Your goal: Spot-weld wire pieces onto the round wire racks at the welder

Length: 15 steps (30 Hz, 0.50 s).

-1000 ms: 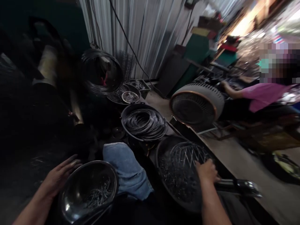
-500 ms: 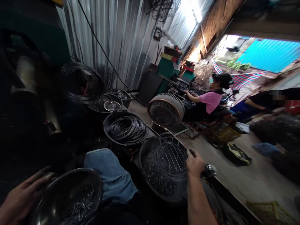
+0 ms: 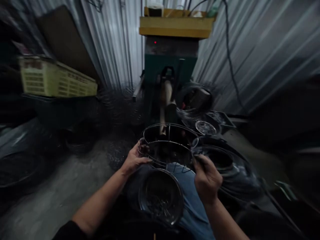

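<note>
A round wire frame [image 3: 170, 141] hangs level above my lap, between both hands. My left hand [image 3: 137, 156] is closed on its left side, thumb below the rim. At its right side my right hand [image 3: 206, 176] grips the wire in a closed fist. Beneath the frame, a metal bowl [image 3: 178, 190] rests against my lap with small bent wire pieces [image 3: 160, 206] in it. Blue denim cloth [image 3: 195, 213] shows to the right of the bowl. The picture is dark and partly blurred.
A green machine [image 3: 152, 71] with a yellow top [image 3: 175, 27] stands ahead. A yellow crate [image 3: 60, 78] sits at the left. To the right are wire coils [image 3: 240, 176] and a small dish of parts [image 3: 205, 127]. Corrugated metal wall [image 3: 117, 43] runs behind.
The view has swung left toward the green machine. The wire frame has moved from over the basin at the right to above my lap. My left hand has taken hold of it too.
</note>
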Tool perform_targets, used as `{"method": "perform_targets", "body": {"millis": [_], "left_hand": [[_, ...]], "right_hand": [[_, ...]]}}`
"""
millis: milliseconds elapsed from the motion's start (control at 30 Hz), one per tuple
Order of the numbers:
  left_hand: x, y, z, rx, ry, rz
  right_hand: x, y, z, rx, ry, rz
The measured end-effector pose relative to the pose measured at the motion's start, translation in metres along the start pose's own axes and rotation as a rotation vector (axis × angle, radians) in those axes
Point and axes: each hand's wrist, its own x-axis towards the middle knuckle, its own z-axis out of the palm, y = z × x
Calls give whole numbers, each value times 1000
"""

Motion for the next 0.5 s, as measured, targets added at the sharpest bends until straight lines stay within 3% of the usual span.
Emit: {"method": "perform_targets", "body": {"millis": [100, 200, 333, 500], "left_hand": [[13, -15, -30, -27, 90, -24], [34, -29, -44, 19, 98, -54], [61, -41, -38, 21, 126, -93], [75, -48, -29, 20, 134, -97]], "right_hand": [[5, 31, 32, -12, -244, 72], [18, 64, 48, -49, -347, 255], [28, 90, 52, -95, -340, 350], [33, 101, 47, -146, -311, 371]]}}
